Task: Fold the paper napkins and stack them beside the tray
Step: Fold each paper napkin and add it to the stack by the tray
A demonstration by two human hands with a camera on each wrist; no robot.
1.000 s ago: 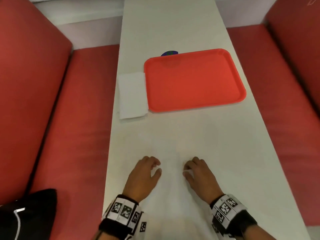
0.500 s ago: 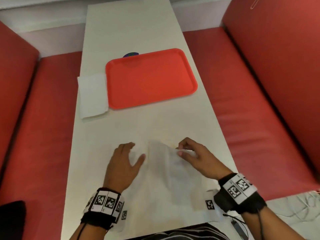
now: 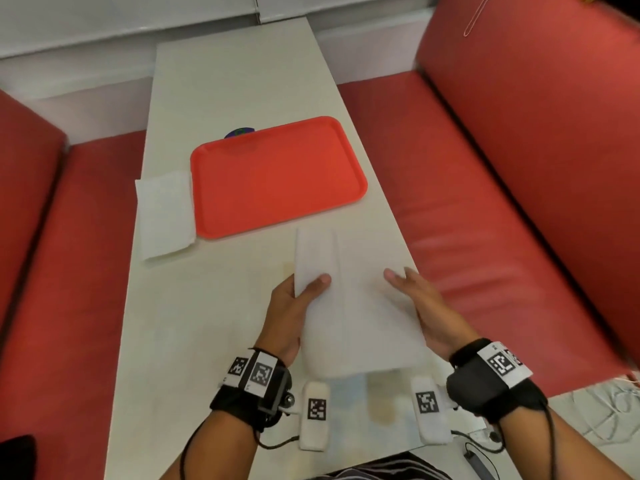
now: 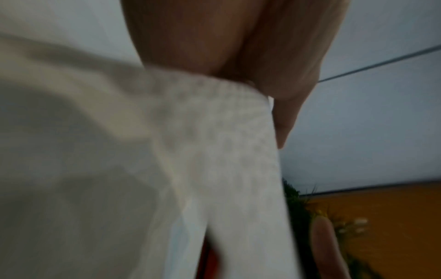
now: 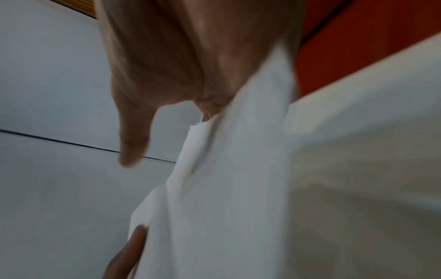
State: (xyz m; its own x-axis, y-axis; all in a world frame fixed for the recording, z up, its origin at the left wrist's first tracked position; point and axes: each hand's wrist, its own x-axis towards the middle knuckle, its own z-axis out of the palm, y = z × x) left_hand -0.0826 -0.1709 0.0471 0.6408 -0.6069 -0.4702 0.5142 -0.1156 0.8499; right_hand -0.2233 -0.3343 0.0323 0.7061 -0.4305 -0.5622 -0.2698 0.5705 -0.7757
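Observation:
A red tray (image 3: 277, 174) lies on the white table (image 3: 214, 341). A stack of folded white napkins (image 3: 166, 216) rests against the tray's left side. Both hands hold one white napkin (image 3: 349, 306) just above the table, nearer than the tray, with a lengthwise crease down its middle. My left hand (image 3: 298, 299) grips its left edge, thumb on top. My right hand (image 3: 415, 299) holds the right edge, fingers stretched along it and thumb hidden. Both wrist views are blurred: the napkin (image 4: 214, 169) runs from my left palm, and the napkin (image 5: 238, 169) is tucked against my right hand.
Red padded benches (image 3: 485, 220) flank the narrow table on both sides. A small blue-green object (image 3: 239, 132) peeks out behind the tray. White marker tags (image 3: 313, 414) and a cable lie at the table's near edge. A black object (image 3: 17, 455) sits at the lower left.
The napkin has come up off the table. My left hand, flat on it before, now grips its left edge. My right hand still holds the right side. The camera view has shifted.

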